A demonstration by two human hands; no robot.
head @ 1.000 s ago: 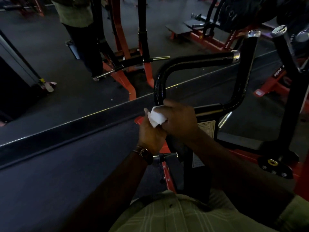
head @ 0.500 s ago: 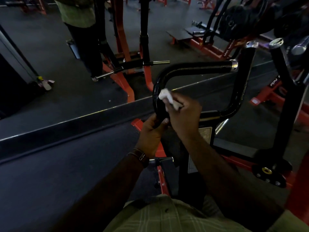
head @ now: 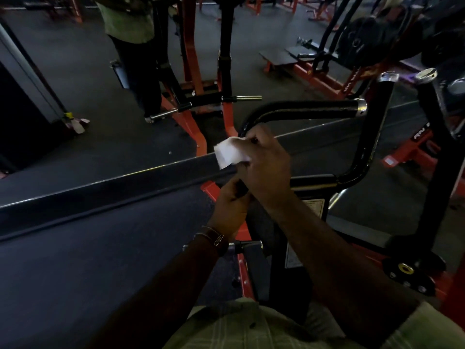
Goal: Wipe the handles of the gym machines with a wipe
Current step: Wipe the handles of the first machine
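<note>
At the middle of the frame, a wipe going onto the bent black handle.

The right hand (head: 266, 165) pinches the wipe (head: 229, 152) against the handle (head: 302, 107) just below its bend, while the left hand (head: 230, 206) is curled round the same bar lower down, the two hands touching. I'd judge the wiping of this handle is under way; next the wipe should slide round the bend and along the upper stretch toward the chrome cap (head: 361, 108).
</note>
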